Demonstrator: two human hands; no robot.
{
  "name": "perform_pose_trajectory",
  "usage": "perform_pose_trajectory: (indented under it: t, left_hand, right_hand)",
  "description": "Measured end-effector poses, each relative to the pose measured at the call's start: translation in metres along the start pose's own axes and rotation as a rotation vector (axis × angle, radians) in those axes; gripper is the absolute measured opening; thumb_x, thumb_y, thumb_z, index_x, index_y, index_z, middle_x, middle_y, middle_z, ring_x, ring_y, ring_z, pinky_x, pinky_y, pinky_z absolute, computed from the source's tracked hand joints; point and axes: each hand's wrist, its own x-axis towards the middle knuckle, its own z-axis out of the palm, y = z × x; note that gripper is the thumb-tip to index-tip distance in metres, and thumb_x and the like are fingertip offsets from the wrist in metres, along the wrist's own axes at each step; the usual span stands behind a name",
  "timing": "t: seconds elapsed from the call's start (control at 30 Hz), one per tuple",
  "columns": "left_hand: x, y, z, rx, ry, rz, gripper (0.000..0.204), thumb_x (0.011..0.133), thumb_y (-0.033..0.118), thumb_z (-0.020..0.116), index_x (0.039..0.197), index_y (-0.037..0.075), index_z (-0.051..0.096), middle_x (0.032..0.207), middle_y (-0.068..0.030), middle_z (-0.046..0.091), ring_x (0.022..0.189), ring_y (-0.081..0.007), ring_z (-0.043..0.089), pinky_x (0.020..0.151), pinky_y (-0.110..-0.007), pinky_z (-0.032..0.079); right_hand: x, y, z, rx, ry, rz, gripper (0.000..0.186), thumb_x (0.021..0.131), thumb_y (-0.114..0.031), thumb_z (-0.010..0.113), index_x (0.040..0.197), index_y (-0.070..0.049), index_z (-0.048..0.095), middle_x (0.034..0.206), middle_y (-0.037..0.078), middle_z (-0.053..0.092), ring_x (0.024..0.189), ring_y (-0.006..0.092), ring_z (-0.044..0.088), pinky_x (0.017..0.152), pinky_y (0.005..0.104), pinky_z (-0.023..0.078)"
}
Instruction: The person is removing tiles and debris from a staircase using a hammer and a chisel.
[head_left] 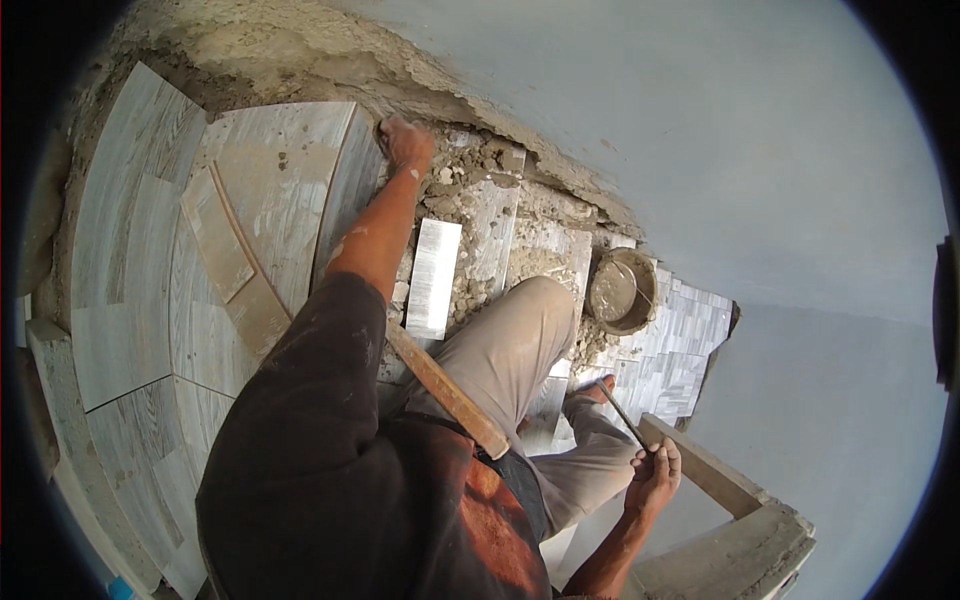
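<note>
My left hand (408, 145) reaches to the far end of a grey wood-look riser tile (350, 190), by the rough wall base. Its fingers are curled at the tile's end; what they hold, if anything, is hidden. Low on the right, my right hand (655, 480) is closed on a thin dark rod (622, 412), which slants up toward my foot. Across my lap lies a wooden batten (447, 390). A narrow pale tile piece (434, 280) rests on the rubble beside my knee.
Tiled steps (130, 260) rise on the left, with a brown strip (235, 230) lying on them. Loose mortar rubble (465, 190) runs along the broken wall base. A round bucket (622, 290) stands past my knee. At lower right is a concrete ledge (730, 555) with a beam (705, 465).
</note>
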Motion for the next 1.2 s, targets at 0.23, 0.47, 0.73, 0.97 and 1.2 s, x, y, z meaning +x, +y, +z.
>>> perform_pose_trajectory:
  t: [0.23,0.47,0.73,0.97,1.2]
  left_hand:
    - [-0.010,-0.028,0.019,0.191,0.133,0.329,0.047,0.093,0.034,0.038,0.125,0.002,0.046,0.139,-0.0241,0.033,0.128,-0.0392,0.032,0.109,-0.045,0.018]
    - [-0.013,0.005,0.004,0.027,-0.326,0.212,0.050,0.093,0.044,0.036,0.124,0.008,0.052,0.136,-0.0226,0.038,0.122,-0.0396,0.039,0.102,-0.044,0.031]
    - [-0.012,0.006,-0.004,0.017,-0.545,0.257,0.055,0.090,0.047,0.043,0.116,0.001,0.057,0.120,-0.0236,0.055,0.114,-0.0375,0.049,0.095,-0.045,0.038]
    - [-0.044,0.047,-0.096,-0.430,-0.646,0.240,0.028,0.087,0.031,0.058,0.091,0.004,0.063,0.087,-0.0080,0.064,0.087,-0.0137,0.061,0.075,-0.026,0.046]
    - [-0.108,0.044,-0.194,-0.652,-0.648,0.232,0.036,0.092,0.033,0.054,0.105,0.001,0.059,0.096,-0.0085,0.064,0.086,-0.0160,0.060,0.077,-0.028,0.047]
  right_hand:
    - [-0.003,0.004,0.003,0.031,-0.003,0.001,0.019,0.090,-0.007,0.053,0.106,0.002,0.054,0.084,0.010,0.062,0.065,0.0172,0.062,0.055,0.0251,0.055]
    - [-0.006,0.000,-0.003,0.037,-0.001,-0.026,0.018,0.089,-0.007,0.055,0.105,0.002,0.055,0.083,0.011,0.062,0.065,0.0175,0.062,0.055,0.0255,0.055]
    - [0.002,-0.006,0.037,0.092,-0.155,-0.006,0.022,0.090,-0.006,0.053,0.109,0.006,0.052,0.085,0.013,0.061,0.067,0.0210,0.062,0.060,0.0297,0.054]
    - [-0.010,-0.008,0.188,-0.309,-0.677,-0.144,0.021,0.090,-0.008,0.053,0.105,0.007,0.056,0.094,0.013,0.061,0.077,0.0200,0.062,0.071,0.0304,0.052]
    - [-0.030,0.063,0.309,-0.571,-1.214,-1.026,0.019,0.083,-0.006,0.054,0.101,0.001,0.053,0.095,0.019,0.056,0.089,0.0367,0.056,0.079,0.0422,0.046]
